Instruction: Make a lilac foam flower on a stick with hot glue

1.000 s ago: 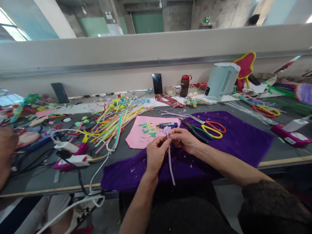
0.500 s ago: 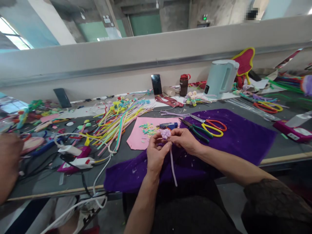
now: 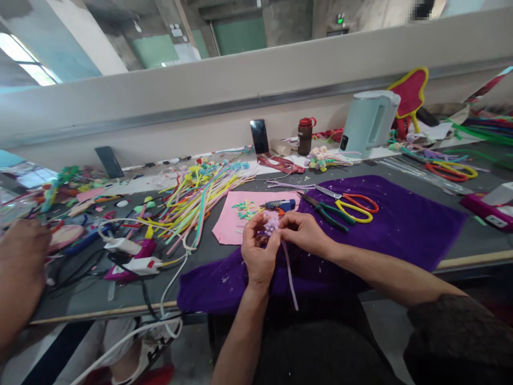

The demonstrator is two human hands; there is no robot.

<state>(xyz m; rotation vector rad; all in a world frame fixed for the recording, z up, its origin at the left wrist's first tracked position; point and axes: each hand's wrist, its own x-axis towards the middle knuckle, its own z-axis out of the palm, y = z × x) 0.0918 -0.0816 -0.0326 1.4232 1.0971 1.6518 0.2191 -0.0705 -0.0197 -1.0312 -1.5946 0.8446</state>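
**A:** What runs along the left of the long grey counter (image 3: 72, 307)?

**B:** At the far left edge, another person's hand (image 3: 20, 267) rests above the clutter. Just right of it lie white and magenta glue guns (image 3: 128, 256) amid tangled white and black cables (image 3: 160, 299). Farther back, a dark phone (image 3: 106, 162) leans on the pale partition wall (image 3: 200, 101), and a loose fan of yellow, green and pink pipe cleaners (image 3: 196, 198) spreads toward the middle.

**B:** Beyond the partition: concrete columns, green panels, a bright window at far left.

**A:** And the middle, where the person works?

**B:** A pink sheet (image 3: 228, 227) dotted with small cut scraps lies beside a purple cloth (image 3: 401, 224) that hangs over the near edge. Over the cloth's left end, the left hand (image 3: 258, 251) and right hand (image 3: 302, 232) meet, both pinched on a small lilac pipe-cleaner flower (image 3: 271, 224); its stem (image 3: 290, 278) hangs down toward the lap. A blue glue gun (image 3: 280, 205) lies just beyond the fingers.

**A:** To the right?

**B:** Green-handled pliers (image 3: 326, 213) and yellow-and-red scissors (image 3: 355, 206) lie on the cloth. At the back stand a second phone (image 3: 259, 136), a dark bottle with a red cap (image 3: 304, 136) and a pale kettle (image 3: 368, 123). A red, yellow-edged shape (image 3: 409, 93) stands behind it, with more pipe cleaners at far right.
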